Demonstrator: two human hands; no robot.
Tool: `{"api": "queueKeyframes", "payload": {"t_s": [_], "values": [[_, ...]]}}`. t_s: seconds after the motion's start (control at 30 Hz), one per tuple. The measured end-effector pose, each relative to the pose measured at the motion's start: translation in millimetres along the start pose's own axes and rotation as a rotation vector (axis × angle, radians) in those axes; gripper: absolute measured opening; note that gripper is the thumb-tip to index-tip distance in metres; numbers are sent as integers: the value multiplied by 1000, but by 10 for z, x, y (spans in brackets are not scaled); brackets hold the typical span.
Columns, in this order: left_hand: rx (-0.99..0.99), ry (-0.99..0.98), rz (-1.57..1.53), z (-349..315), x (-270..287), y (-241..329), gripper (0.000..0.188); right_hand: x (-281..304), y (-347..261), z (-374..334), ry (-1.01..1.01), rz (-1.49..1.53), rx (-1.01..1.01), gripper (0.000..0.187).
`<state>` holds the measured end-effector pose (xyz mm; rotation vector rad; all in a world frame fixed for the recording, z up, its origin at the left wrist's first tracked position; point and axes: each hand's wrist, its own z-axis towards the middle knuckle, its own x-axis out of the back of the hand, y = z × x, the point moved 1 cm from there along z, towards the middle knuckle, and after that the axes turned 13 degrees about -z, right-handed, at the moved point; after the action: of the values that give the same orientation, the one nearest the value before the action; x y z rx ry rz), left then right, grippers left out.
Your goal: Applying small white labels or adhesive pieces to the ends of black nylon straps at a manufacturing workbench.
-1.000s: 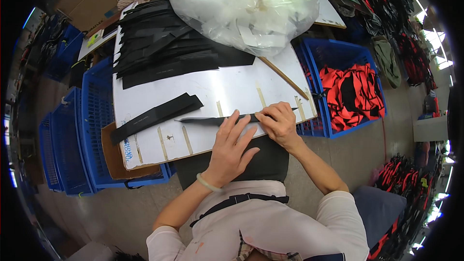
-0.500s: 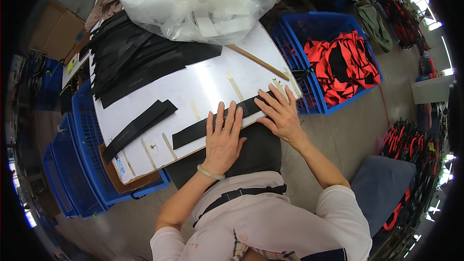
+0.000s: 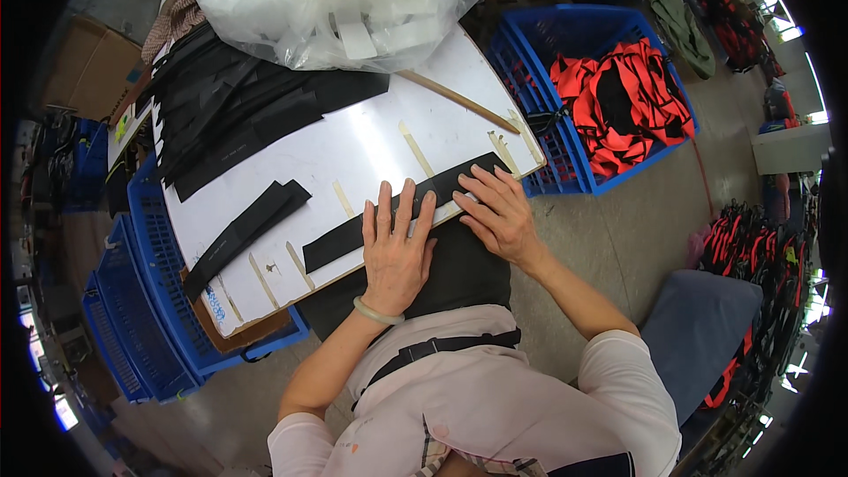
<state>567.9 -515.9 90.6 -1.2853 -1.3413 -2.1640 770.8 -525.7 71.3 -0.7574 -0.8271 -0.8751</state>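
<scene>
A long black fabric strip [image 3: 334,244] lies along the near edge of the white tabletop [image 3: 353,146]. Across its middle rests my left hand [image 3: 395,243], fingers stretched out and slightly apart, palm side down. My right hand [image 3: 499,216] lies on the strip closer to its right end, its fingers also extended and spread. Neither hand grips the strip; both press flat on it. To the left, a few more black strips [image 3: 247,231] sit loosely stacked and poke over the table's edge. A large pile of black strips [image 3: 238,115] covers the far left of the table.
A clear plastic bag [image 3: 353,0] with white pieces inside stands at the back. Beside it lies a wooden stick [image 3: 459,102]. At right, a blue crate [image 3: 587,163] holds red and black fabric pieces [image 3: 623,106]. More blue crates [image 3: 146,318] stand left. Tape strips mark the tabletop.
The table and its contents sit slightly further left and higher in view. My right hand has shifted slightly toward me and left, uncovering more of the strip's right end. Both hands stay flat.
</scene>
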Motion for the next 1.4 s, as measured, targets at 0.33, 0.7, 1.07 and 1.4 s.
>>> {"api": "queueKeyframes", "payload": {"t_s": [0.33,0.7,1.07,1.4], "values": [[4,1,50,-8,-27,16,74,-89,30,-20,31,-8,10,36],[-4,57,37,12,-178,15,71,-105,14,-18,42,-1,-15,35],[-71,171,33,13,-205,-18,65,-133,24,-16,51,3,-15,34],[-86,183,93,16,-244,-27,56,-132,35,-26,51,-17,-8,34]]}}
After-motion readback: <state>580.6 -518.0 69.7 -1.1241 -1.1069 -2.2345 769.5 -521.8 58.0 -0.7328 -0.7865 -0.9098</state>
